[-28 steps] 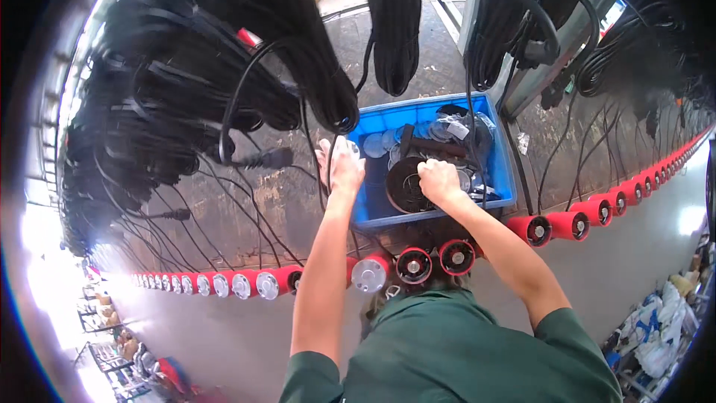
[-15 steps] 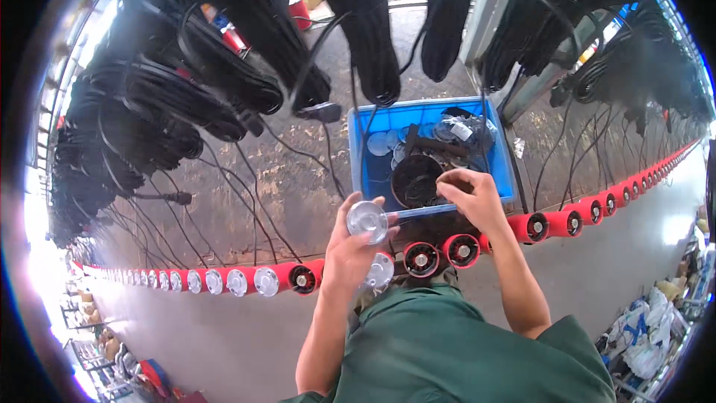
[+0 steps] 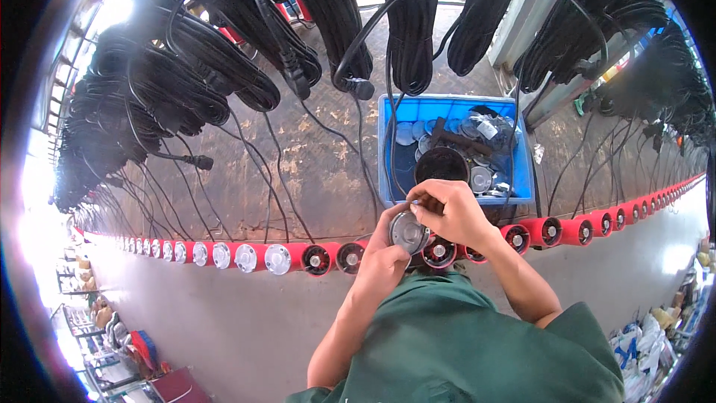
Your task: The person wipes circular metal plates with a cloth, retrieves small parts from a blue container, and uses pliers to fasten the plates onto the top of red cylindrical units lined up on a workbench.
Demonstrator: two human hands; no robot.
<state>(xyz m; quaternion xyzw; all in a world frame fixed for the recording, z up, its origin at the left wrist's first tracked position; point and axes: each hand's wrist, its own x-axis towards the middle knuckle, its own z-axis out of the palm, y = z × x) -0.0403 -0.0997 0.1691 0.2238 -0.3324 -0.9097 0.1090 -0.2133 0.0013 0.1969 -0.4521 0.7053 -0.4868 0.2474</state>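
My left hand (image 3: 379, 257) holds a clear round plastic cap (image 3: 409, 233) by its edge, tilted toward me. Over the cap's upper rim my right hand (image 3: 453, 213) has thumb and forefinger pinched together; what sits between the fingertips is too small to make out. Just beyond both hands is a blue bin (image 3: 525, 160) with clear discs, brown strips and a round dark bowl (image 3: 441, 164) inside. Below the hands runs a row of red cylinders (image 3: 562, 230). Those nearby show dark slotted ends with metal centres, while several farther left wear clear caps (image 3: 278, 259).
Thick bundles of black cable (image 3: 410, 22) hang along the far side, with thin leads dropping to the row. Black plugs (image 3: 362, 89) dangle among them. A worn brown bench top (image 3: 321, 179) lies beneath. Racks with bagged goods (image 3: 647, 343) stand at the lower right.
My right hand has moved from above the dark bowl to the cap in my left hand. The left hand has shifted right, and the view has moved left along the row.
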